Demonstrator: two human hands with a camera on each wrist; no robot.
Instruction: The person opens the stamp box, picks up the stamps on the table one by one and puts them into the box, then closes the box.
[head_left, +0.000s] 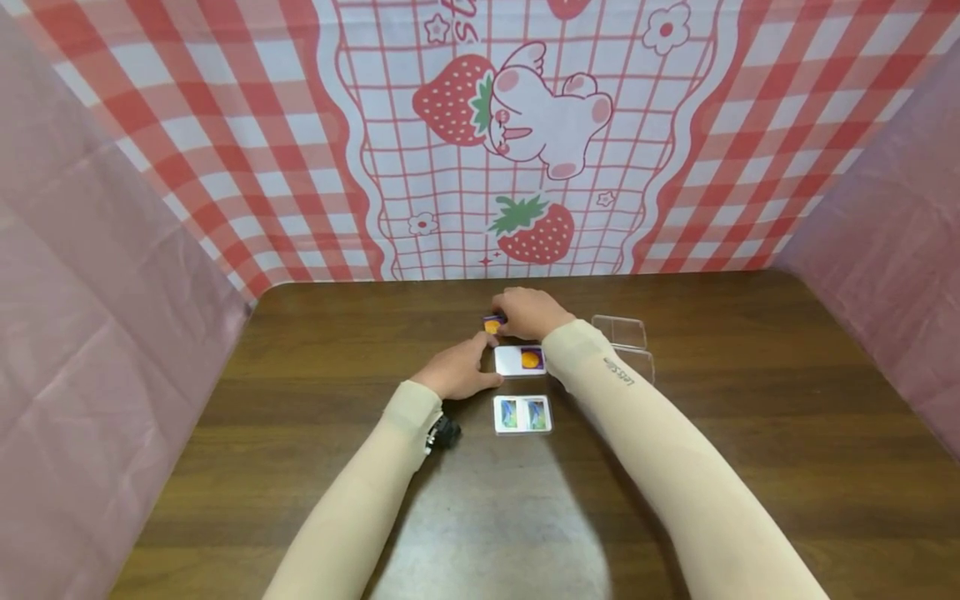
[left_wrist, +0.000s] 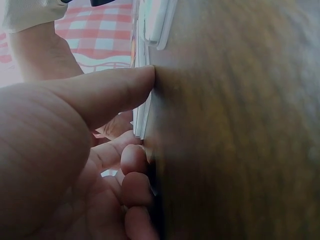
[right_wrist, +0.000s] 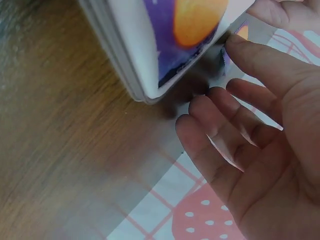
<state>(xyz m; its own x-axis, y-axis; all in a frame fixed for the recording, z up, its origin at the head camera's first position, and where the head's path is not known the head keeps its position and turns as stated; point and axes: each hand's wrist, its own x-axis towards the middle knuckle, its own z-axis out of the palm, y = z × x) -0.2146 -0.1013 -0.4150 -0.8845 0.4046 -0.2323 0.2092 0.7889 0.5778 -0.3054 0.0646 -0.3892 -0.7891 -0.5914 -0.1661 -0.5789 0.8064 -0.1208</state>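
My left hand (head_left: 459, 369) holds the left end of a flat white case (head_left: 508, 361) on the table, thumb at its near edge and forefinger by its far corner. A purple picture with an orange disc (head_left: 532, 359) fills the case's right half; the left half is plain white. Just beyond the case, my right hand (head_left: 534, 314) pinches a small purple and orange picture card (head_left: 492, 327) between thumb and fingers. The right wrist view shows that card (right_wrist: 242, 33) only partly, behind the thumb. Nearer to me lies a second case (head_left: 522, 415) with two matching blue-green landscape pictures.
Two transparent plastic lids (head_left: 618, 332) lie to the right of the cases, one partly behind my right sleeve (head_left: 630, 400). The brown wooden table (head_left: 270, 467) ends at a red-and-white checked cloth (head_left: 277, 150), with pink cloth (head_left: 97, 275) on both sides.
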